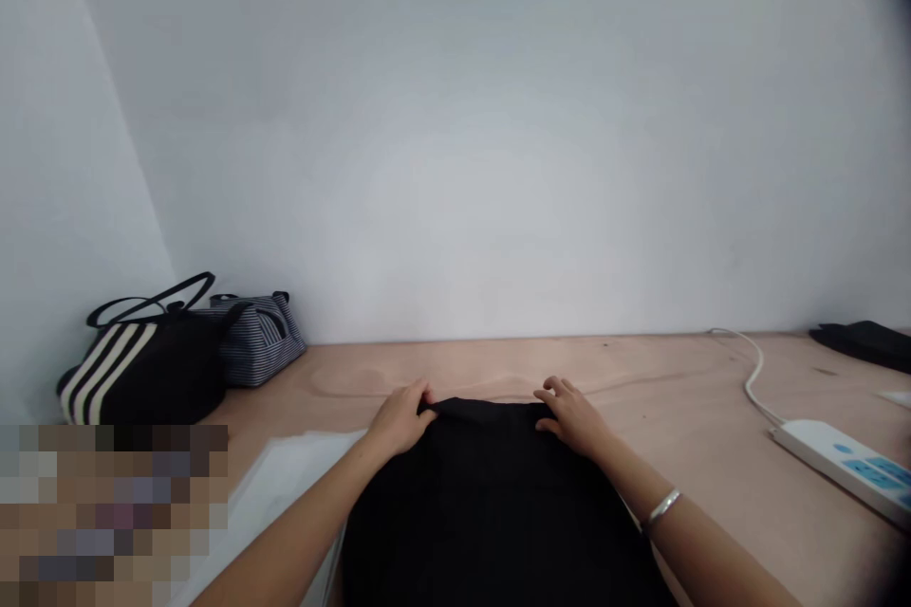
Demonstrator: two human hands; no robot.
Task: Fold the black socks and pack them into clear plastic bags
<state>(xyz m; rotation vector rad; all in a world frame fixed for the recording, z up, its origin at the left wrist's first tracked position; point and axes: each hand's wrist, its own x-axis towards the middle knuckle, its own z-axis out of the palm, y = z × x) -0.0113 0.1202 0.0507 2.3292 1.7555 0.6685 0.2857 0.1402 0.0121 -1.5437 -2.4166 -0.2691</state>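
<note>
This looks like a plain indoor room, perhaps in a home or a small office — the view cannot settle which. A broad, wood-toned surface [676, 398] stands against bare, pale walls [498, 161] that meet in a corner at the left, where a black bag with white stripes [157, 370] sits beside a finely striped bag [260, 346]. Pale sheets [285, 465] and a white power strip [840, 460] with its cord [758, 370] add to the everyday look — ordinary belongings on a simple worktop.

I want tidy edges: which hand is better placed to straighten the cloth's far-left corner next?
Likely the left hand: it holds the black cloth there; the right hand is farther right.
</note>
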